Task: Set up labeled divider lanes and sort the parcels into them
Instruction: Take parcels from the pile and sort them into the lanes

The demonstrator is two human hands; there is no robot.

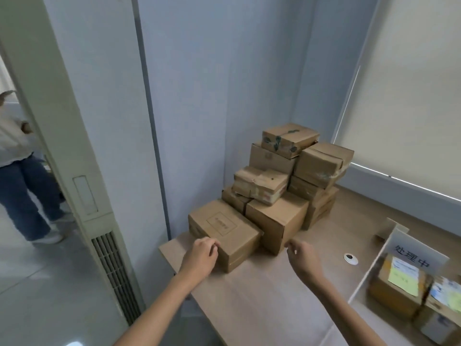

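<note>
Parcels, worn brown cartons, stack far left; left hand grips nearest carton, right hand loosely curled, empty; lane parcels at right blurred.

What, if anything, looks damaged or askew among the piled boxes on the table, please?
The middle box looks crushed, its top dented and wrinkled. The top box sits turned askew on the ones beneath. Nothing appears spilled.
</note>
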